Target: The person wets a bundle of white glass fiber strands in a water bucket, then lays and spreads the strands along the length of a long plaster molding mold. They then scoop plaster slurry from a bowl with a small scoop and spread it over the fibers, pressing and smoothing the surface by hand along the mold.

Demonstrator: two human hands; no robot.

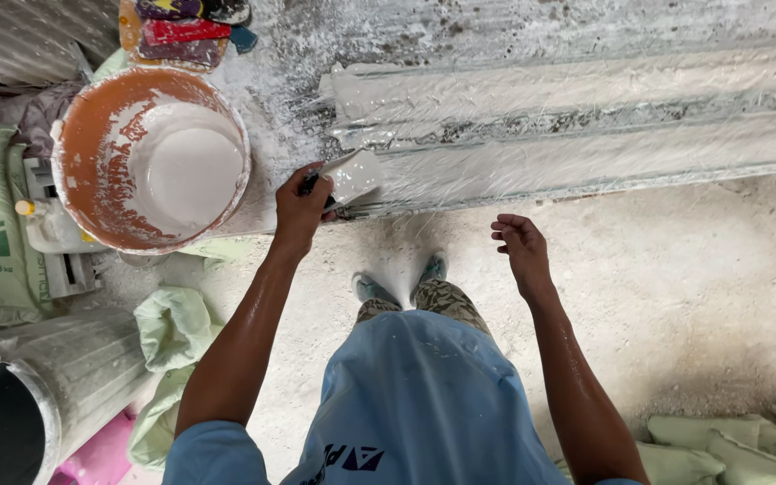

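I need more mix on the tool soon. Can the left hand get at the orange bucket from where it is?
Probably yes. The left hand, holding a plaster-coated scraper, is right beside the orange bucket. The bucket's mouth is open and nothing lies between them. The right hand hangs empty, farther off.

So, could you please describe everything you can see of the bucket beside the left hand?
The bucket is round and orange inside, seen from above. Its inner wall is smeared with whitish plaster, and a pool of smooth pale plaster fills the bottom. The rim is crusted white. It stands upright at the end of the plaster-coated bench, just left of the left hand, which does not touch it.
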